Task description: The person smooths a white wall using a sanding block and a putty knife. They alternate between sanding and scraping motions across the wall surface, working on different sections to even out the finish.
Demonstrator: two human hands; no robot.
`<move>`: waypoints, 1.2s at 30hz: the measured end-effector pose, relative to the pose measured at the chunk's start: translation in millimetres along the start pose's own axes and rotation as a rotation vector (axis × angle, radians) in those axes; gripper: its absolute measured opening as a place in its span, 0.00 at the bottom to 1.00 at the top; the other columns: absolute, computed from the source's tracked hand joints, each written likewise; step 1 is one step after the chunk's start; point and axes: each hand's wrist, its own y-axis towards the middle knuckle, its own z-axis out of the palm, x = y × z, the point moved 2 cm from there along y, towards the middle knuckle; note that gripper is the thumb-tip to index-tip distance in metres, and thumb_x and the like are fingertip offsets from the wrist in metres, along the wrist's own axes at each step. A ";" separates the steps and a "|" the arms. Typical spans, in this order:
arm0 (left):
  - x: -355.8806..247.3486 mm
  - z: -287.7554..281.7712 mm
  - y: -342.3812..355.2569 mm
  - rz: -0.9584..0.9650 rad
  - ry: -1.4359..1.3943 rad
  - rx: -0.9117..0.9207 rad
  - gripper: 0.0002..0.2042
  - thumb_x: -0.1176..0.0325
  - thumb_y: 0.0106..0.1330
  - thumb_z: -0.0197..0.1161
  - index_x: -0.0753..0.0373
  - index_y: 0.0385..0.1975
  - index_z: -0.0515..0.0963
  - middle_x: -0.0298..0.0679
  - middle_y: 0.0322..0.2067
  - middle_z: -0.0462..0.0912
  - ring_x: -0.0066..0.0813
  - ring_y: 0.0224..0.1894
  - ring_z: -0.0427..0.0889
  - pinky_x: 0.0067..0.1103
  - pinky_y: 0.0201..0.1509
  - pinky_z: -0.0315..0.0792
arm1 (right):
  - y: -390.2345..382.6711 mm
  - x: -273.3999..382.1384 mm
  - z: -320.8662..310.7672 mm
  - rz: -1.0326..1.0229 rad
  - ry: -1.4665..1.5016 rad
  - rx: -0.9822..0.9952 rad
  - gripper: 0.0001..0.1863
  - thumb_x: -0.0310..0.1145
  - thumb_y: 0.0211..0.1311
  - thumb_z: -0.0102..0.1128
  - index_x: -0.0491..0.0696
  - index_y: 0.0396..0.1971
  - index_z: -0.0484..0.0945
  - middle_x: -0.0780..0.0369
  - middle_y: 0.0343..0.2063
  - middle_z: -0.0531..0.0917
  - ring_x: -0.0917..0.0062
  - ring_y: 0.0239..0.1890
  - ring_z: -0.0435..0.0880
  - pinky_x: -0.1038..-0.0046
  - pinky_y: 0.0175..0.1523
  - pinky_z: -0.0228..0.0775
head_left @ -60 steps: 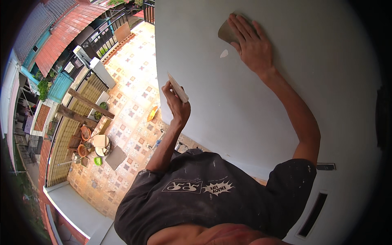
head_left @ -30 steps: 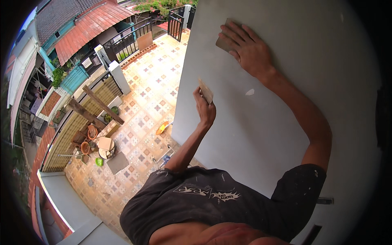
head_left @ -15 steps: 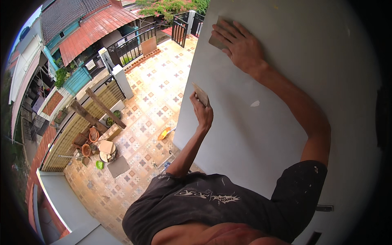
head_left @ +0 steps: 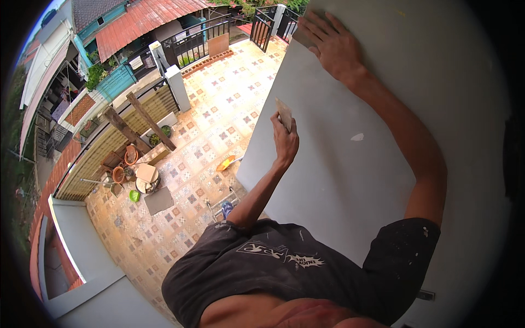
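My right hand point(head_left: 340, 53), fingers stretched, presses a thin grey-brown rectangular scraper plate point(head_left: 302, 38) against the upper part of a grey wall point(head_left: 322, 175). The plate lies at the wall's left edge. Lower and to the left, my left hand point(head_left: 286, 145) grips another flat, pale scraper plate point(head_left: 284, 113), tilted upward in front of the wall and apart from it. A small white patch point(head_left: 357, 136) marks the wall below my right hand. What lies on the plates' faces is too small to tell.
Far below on the left is a patterned tile floor point(head_left: 219, 109). Clay pots point(head_left: 131, 154), a green bowl point(head_left: 134, 195), a grey mat point(head_left: 158, 201) and leaning wooden posts point(head_left: 150, 120) stand by a fence. Something blue point(head_left: 227, 209) shows beside metal bars under my left arm.
The whole view has shifted, so the wall and both arms appear farther right. My right hand and its plate have slid slightly up and left, to the wall's edge. Both plates stay held.
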 end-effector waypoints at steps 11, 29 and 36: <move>-1.1 1.2 -4.7 -0.072 0.022 0.086 0.22 0.71 0.75 0.53 0.68 0.63 0.55 0.62 0.54 0.73 0.57 0.55 0.76 0.44 0.59 0.69 | -0.6 20.6 -26.5 -0.123 -0.055 0.104 0.33 0.52 0.75 0.44 0.60 0.76 0.55 0.74 0.77 0.54 0.81 0.78 0.46 0.65 0.81 0.33; -9.4 -11.3 4.7 0.091 0.004 -0.113 0.21 0.71 0.75 0.52 0.68 0.63 0.56 0.60 0.52 0.75 0.54 0.55 0.76 0.43 0.60 0.69 | 53.1 -23.3 5.0 0.092 0.115 0.010 0.25 0.48 0.74 0.48 0.52 0.63 0.73 0.68 0.64 0.75 0.75 0.75 0.57 0.65 0.81 0.35; -5.1 -12.3 4.9 -0.012 0.003 -0.060 0.22 0.71 0.75 0.53 0.67 0.63 0.56 0.61 0.55 0.73 0.56 0.55 0.76 0.42 0.61 0.68 | 50.8 13.8 0.8 0.025 -0.099 -0.130 0.22 0.49 0.73 0.48 0.53 0.56 0.79 0.67 0.59 0.79 0.74 0.73 0.61 0.65 0.81 0.38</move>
